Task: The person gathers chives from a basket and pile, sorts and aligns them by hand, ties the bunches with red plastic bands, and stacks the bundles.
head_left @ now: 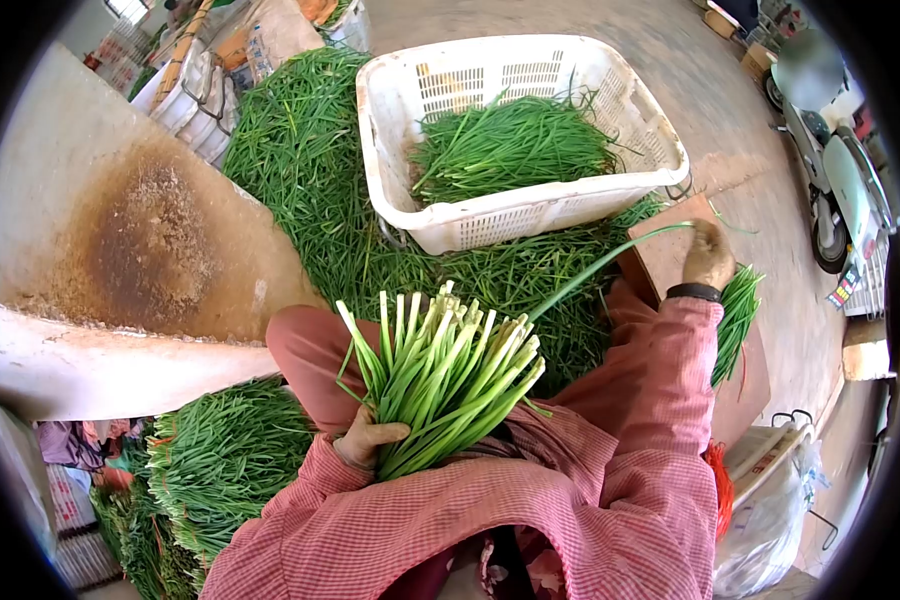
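Note:
My left hand [372,438] is wrapped round the green stalks of a thick bunch [440,385], whose pale cut ends point up and away from me. Out to the right, my right hand [708,256] is closed on one long green stalk [610,262], which runs down to the upper right side of the bunch. A dark band circles that wrist. Beyond the bunch stands a white plastic basket [530,205] with a pile of green stalks [520,145] in it.
Loose green stalks [300,150] cover the floor around the basket. More bundles [230,460] lie at lower left, beside a stained pale slab [160,230]. Another bundle [738,320] is on a brown board at right. Red strings [717,490] hang at lower right; a scooter [835,180] stands farther off.

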`<action>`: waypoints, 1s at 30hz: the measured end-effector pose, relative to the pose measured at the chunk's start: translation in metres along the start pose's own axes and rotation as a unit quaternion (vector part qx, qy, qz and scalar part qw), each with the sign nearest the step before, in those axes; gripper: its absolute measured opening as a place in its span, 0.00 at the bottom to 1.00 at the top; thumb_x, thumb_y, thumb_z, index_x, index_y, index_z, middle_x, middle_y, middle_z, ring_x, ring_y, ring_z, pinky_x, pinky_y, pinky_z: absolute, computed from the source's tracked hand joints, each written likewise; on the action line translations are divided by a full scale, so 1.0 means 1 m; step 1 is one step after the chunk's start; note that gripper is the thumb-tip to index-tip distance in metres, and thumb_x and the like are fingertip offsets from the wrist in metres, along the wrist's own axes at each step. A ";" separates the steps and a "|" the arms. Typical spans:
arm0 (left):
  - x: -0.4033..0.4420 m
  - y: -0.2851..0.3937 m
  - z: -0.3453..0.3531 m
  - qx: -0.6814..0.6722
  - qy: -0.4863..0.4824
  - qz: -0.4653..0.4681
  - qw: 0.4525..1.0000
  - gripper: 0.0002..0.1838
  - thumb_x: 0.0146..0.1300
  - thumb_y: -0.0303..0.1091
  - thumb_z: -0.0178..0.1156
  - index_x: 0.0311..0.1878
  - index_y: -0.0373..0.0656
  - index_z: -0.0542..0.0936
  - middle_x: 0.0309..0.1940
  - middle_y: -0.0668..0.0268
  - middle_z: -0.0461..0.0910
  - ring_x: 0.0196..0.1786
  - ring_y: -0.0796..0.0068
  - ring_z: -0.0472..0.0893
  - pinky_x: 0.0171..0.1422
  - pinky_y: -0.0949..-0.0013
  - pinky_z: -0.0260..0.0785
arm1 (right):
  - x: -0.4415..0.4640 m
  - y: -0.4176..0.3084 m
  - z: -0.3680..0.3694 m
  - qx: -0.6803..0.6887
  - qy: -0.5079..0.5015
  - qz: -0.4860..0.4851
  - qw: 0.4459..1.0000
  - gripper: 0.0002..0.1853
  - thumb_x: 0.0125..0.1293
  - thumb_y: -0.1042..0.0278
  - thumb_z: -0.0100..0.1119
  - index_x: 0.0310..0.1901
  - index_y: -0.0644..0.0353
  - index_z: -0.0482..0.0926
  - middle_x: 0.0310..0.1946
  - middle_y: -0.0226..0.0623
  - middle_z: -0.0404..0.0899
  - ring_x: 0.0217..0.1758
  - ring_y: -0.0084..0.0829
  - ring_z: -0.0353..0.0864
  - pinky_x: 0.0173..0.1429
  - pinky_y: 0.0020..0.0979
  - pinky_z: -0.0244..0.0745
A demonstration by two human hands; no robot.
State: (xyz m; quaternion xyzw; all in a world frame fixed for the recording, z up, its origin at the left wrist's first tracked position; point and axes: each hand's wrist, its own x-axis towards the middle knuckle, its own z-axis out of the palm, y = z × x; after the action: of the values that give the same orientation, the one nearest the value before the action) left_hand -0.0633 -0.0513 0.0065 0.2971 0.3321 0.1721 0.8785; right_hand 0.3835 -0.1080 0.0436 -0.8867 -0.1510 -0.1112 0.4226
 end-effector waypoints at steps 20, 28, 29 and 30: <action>0.002 0.005 0.009 0.146 -0.051 0.013 0.988 0.35 0.45 0.25 0.64 0.59 0.37 0.61 0.51 0.63 0.70 0.54 0.74 0.68 0.60 0.69 0.57 | -0.135 -0.078 -0.003 0.480 -0.677 0.078 0.552 0.13 0.63 0.61 0.49 0.38 0.62 0.77 0.32 0.37 0.80 0.32 0.26 0.77 0.40 0.25 0.72; 0.007 0.005 -0.001 0.043 -0.076 -0.012 0.996 0.36 0.45 0.27 0.64 0.59 0.38 0.61 0.52 0.62 0.70 0.54 0.72 0.70 0.59 0.69 0.60 | -0.105 0.044 0.012 0.368 -0.428 -0.076 0.822 0.48 0.52 0.51 0.61 0.65 0.61 0.39 0.62 0.45 0.52 0.64 0.34 0.53 0.65 0.32 0.47; 0.010 0.003 -0.005 0.045 -0.080 -0.004 0.996 0.36 0.45 0.26 0.64 0.60 0.38 0.61 0.52 0.62 0.70 0.54 0.72 0.69 0.59 0.69 0.59 | -0.130 0.059 0.006 0.391 -0.473 -0.122 0.780 0.53 0.50 0.50 0.63 0.65 0.61 0.35 0.65 0.45 0.46 0.68 0.34 0.45 0.68 0.33 0.40; 0.009 -0.001 -0.006 0.045 -0.081 -0.001 0.996 0.36 0.45 0.26 0.64 0.60 0.38 0.61 0.53 0.62 0.70 0.55 0.72 0.69 0.59 0.69 0.59 | -0.163 0.036 -0.006 0.454 -0.511 -0.103 0.722 0.55 0.47 0.50 0.65 0.65 0.60 0.34 0.65 0.45 0.45 0.68 0.34 0.44 0.68 0.33 0.39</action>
State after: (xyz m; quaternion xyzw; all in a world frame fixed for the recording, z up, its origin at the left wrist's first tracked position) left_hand -0.0610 -0.0448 -0.0017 0.3492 0.2672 0.1315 0.8885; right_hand 0.2447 -0.1628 -0.0313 -0.4895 -0.4670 0.3981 0.6195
